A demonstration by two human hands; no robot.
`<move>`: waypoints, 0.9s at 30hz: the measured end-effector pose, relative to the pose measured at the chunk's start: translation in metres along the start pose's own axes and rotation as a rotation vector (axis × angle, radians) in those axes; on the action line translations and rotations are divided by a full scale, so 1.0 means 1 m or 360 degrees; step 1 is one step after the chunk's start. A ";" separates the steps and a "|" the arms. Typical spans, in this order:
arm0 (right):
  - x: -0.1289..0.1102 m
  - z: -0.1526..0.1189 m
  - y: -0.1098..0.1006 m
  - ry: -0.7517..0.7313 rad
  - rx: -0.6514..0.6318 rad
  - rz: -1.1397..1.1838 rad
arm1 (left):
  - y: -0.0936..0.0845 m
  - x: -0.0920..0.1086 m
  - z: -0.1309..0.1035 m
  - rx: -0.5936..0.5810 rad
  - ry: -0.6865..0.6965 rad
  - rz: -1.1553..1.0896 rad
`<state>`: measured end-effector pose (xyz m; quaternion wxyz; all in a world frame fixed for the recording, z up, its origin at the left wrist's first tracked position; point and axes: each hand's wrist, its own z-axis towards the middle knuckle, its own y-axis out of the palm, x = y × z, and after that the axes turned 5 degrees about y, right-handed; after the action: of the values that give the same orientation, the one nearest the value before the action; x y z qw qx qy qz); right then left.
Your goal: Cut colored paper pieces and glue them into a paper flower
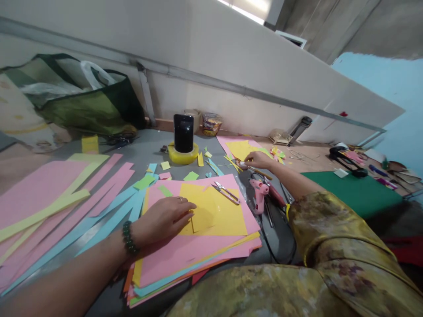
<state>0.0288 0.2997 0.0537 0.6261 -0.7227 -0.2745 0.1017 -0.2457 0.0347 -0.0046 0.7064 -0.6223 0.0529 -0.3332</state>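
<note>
My left hand rests low over a yellow sheet, fingers bent and close together. From under its fingertips a thin, dark stick-like piece points down to the paper; its upper end is hidden. The yellow sheet lies on a pink sheet atop a stack of coloured paper. Small thread snips lie on the yellow sheet's upper right part. Farther off, my right hand reaches across the table, its fingertips closed at a small whitish object beside yellow paper strips.
A pink glue gun with a cable lies right of the stack. A phone stands in a yellow tape roll. Coloured strips spread leftward. Behind are a noodle cup and a green bag; a green board is at right.
</note>
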 end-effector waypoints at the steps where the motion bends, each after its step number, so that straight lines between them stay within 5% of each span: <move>1: -0.007 0.004 -0.003 -0.0035 -0.0044 0.0030 | 0.000 0.000 0.000 0.0000 0.0001 -0.0002; 9: -0.052 0.032 -0.010 0.0027 -0.0207 -0.0009 | 0.000 -0.004 0.002 -0.0011 -0.0006 -0.0024; 15: -0.068 0.011 -0.043 -0.0092 -0.0132 -0.0038 | 0.000 0.000 0.004 -0.0014 -0.0044 -0.0016; 20: -0.095 -0.058 -0.064 -0.0337 0.0195 0.0032 | -0.003 0.008 0.006 -0.0033 0.0056 0.0059; 27: -0.145 -0.211 -0.013 -0.1283 0.0507 0.0231 | -0.018 0.016 0.011 -0.0050 -0.0152 0.0159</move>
<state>0.0086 0.0459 0.0790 0.5638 -0.5373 -0.4262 0.4603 -0.2357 0.0353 0.0195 0.7139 -0.6452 0.0552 -0.2666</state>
